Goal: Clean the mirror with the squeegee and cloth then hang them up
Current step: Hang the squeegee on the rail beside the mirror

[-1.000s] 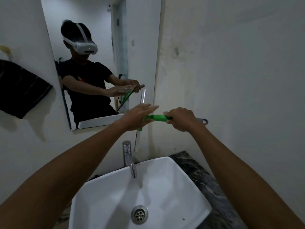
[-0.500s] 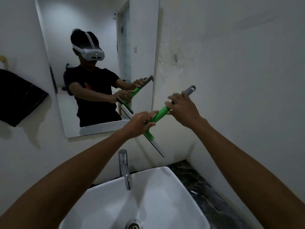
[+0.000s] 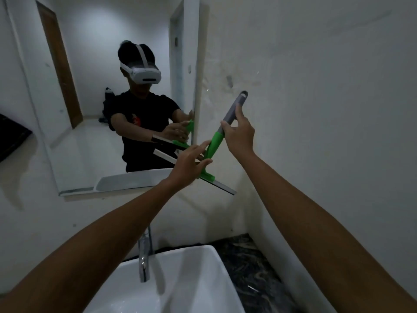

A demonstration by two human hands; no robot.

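The squeegee (image 3: 215, 143) has a green neck, a grey handle with a hanging hole at the top, and a long blade at the bottom. It is tilted, handle end up and to the right, just right of the mirror (image 3: 94, 91). My right hand (image 3: 238, 134) grips the grey handle. My left hand (image 3: 188, 162) holds the green head near the blade, fingers partly spread. A small dark hook or mark (image 3: 229, 82) sits on the wall above the handle's end. A dark cloth (image 3: 11, 141) hangs on the wall at the far left.
A white basin (image 3: 180, 283) with a chrome tap (image 3: 144, 256) lies below my arms. A dark marbled counter (image 3: 252, 267) runs to the right of it. The side wall is close on the right. The mirror reflects a person in a headset.
The squeegee has swung from level to steeply tilted, its handle end rising toward the wall mark. Both hands moved up with it, and my view lifted.
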